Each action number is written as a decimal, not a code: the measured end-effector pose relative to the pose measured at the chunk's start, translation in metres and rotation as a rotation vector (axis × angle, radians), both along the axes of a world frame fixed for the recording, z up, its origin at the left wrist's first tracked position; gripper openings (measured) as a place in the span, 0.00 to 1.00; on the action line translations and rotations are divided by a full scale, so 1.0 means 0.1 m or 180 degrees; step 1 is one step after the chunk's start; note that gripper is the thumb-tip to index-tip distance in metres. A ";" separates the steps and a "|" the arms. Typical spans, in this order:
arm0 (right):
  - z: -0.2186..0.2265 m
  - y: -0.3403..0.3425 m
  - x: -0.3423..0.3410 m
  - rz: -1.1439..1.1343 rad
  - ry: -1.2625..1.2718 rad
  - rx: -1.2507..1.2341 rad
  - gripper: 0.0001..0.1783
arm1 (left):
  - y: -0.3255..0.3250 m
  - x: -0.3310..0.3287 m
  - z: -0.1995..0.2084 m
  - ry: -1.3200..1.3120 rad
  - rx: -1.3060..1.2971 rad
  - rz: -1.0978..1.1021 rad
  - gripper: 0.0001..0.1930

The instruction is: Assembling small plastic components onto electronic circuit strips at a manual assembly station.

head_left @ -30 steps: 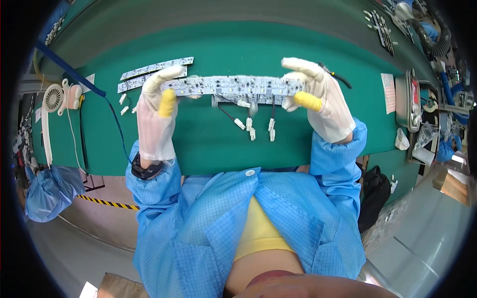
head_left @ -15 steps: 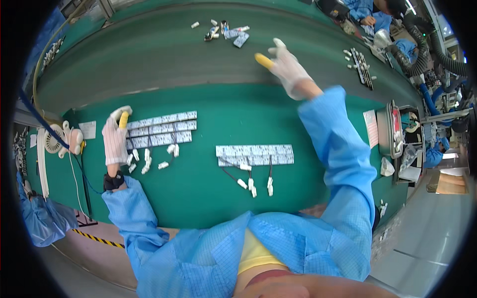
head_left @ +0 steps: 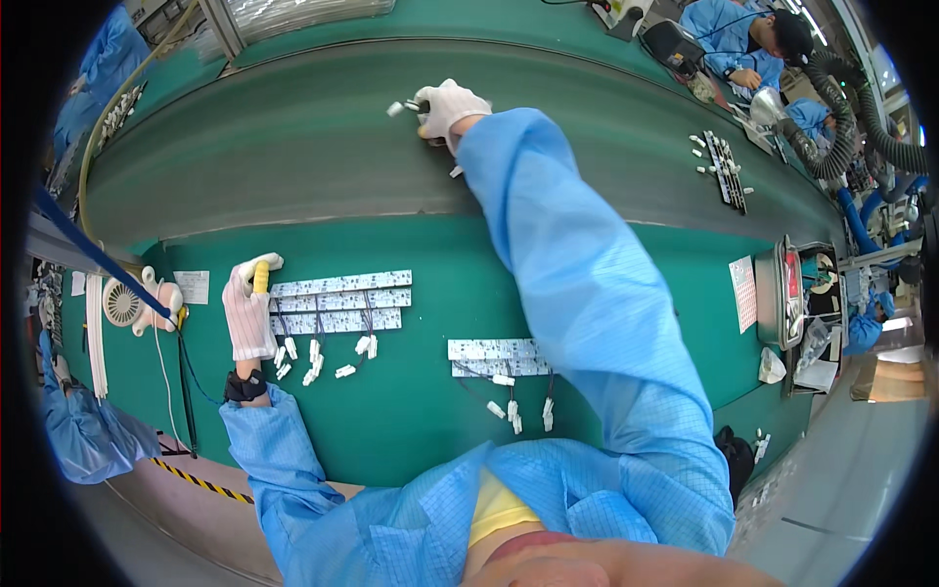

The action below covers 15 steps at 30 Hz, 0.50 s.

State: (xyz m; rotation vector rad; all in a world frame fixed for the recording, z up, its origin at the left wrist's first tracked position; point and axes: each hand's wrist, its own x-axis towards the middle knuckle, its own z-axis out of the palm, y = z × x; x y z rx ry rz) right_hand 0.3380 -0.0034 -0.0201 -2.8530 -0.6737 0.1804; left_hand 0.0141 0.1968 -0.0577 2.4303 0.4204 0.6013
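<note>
My left hand (head_left: pixel 252 308), in a white glove with a yellow finger cover, rests at the left end of several narrow circuit board strips (head_left: pixel 342 301). Its fingers are loosely bent and touch the strip ends. Black wires with white connectors (head_left: pixel 314 362) trail from the strips. Out on the dark belt, my gloved right hand (head_left: pixel 450 110) is closed over a small bunch of circuit boards, mostly hidden beneath it. A white connector (head_left: pixel 395 109) pokes out beside its fingers. More board strips (head_left: pixel 494 357) with wired connectors lie mid-table, partly covered by my right sleeve.
The dark belt (head_left: pixel 293 157) runs along the table's far side, carrying a board stack (head_left: pixel 726 171) at right. A small white fan (head_left: pixel 122 303) stands at left; a metal tray (head_left: pixel 780 293) and a white sheet (head_left: pixel 742 293) are at right. A co-worker (head_left: pixel 734 44) sits far right.
My right hand has moved left across the belt and closed over the bunch of boards there. The left hand stays by the strips. The whole view has shifted slightly.
</note>
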 end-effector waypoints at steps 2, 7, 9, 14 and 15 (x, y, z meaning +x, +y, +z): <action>0.04 -0.28 0.05 0.0784 0.0536 -0.0021 0.23 | 0.01 0.03 -0.02 -0.0109 -0.0064 -0.0020 0.14; 0.53 -1.21 -0.24 0.1020 0.1372 0.0082 0.25 | -0.03 0.07 0.02 -0.0179 -0.0494 -0.0117 0.16; 0.82 -1.50 -0.48 0.1873 0.1997 0.0189 0.26 | -0.01 0.07 -0.03 -0.0156 -0.0409 -0.0117 0.17; 0.71 -1.88 -1.36 0.2704 0.0579 -0.0223 0.30 | -0.02 0.02 -0.05 -0.0159 -0.0264 -0.0080 0.17; 0.64 -1.93 -1.56 0.2300 0.0225 -0.0653 0.32 | -0.02 0.03 -0.04 -0.0160 -0.0242 -0.0115 0.17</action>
